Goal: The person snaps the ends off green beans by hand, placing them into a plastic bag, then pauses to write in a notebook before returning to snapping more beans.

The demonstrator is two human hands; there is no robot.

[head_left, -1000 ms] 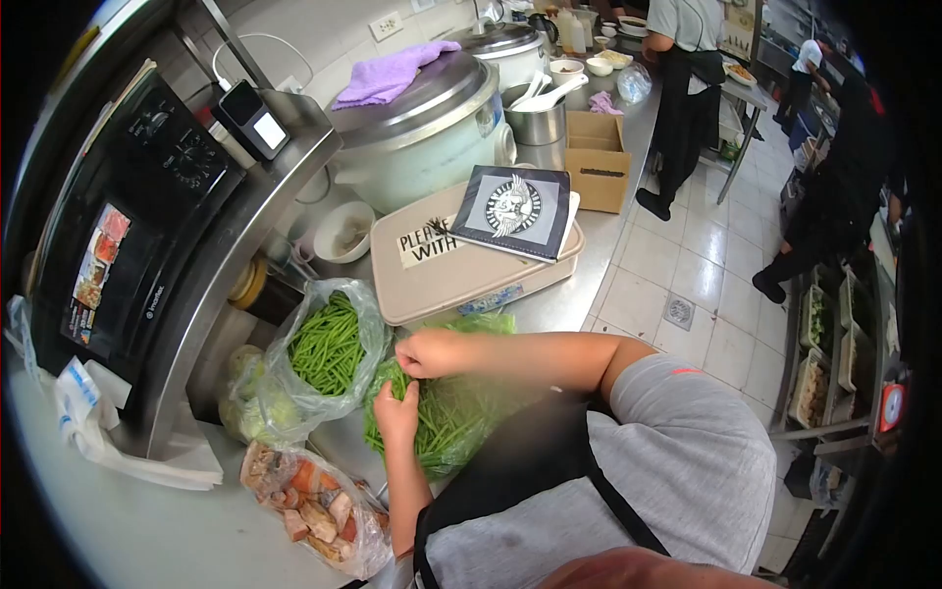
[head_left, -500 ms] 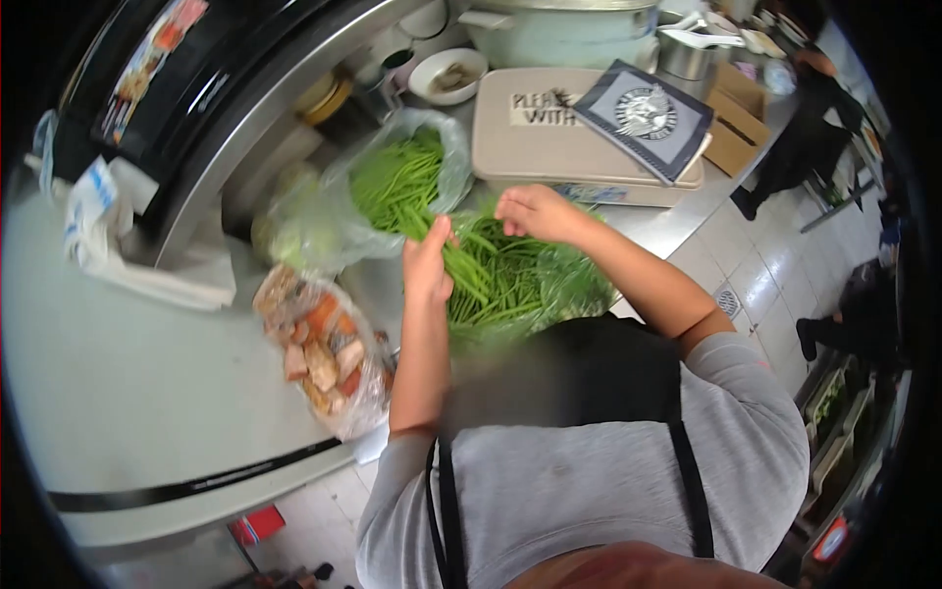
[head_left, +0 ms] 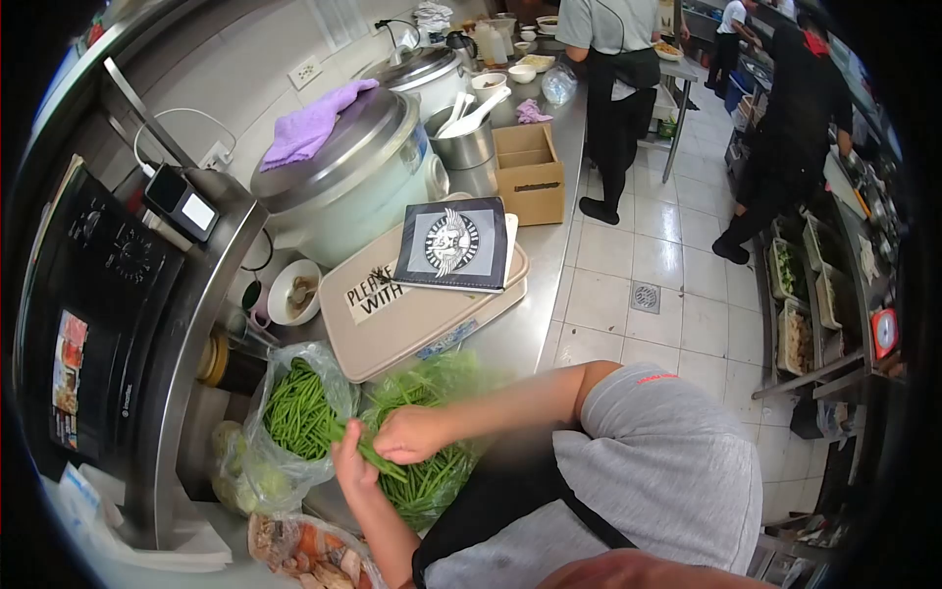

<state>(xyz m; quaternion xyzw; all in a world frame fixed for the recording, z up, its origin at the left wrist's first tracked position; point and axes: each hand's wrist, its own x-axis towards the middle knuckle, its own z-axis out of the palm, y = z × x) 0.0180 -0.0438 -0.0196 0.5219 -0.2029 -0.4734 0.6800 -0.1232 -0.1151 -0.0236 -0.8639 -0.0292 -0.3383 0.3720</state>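
My left hand [head_left: 353,458] is closed around a small bunch of green beans [head_left: 381,459], thumb raised, between two plastic bags. Close against it, my right hand [head_left: 409,435] is curled in a fist at the same beans; its fingertips are partly hidden. To the left stands an open clear bag of green beans [head_left: 297,410]. Beneath my hands lies a second bag of green beans [head_left: 427,486], its thin plastic spread up behind my right forearm.
A beige lidded container [head_left: 343,344] carries a dark booklet [head_left: 455,245]. Behind it are a large cooker [head_left: 343,187] and a cardboard box [head_left: 530,177]. A bag of orange and pale chunks [head_left: 309,555] lies at lower left. Two co-workers [head_left: 623,69] [head_left: 797,118] stand farther off.
The view has swung toward the right, showing more of the kitchen. My right hand has come down to my left hand at the beans; before, it was raised and apart.
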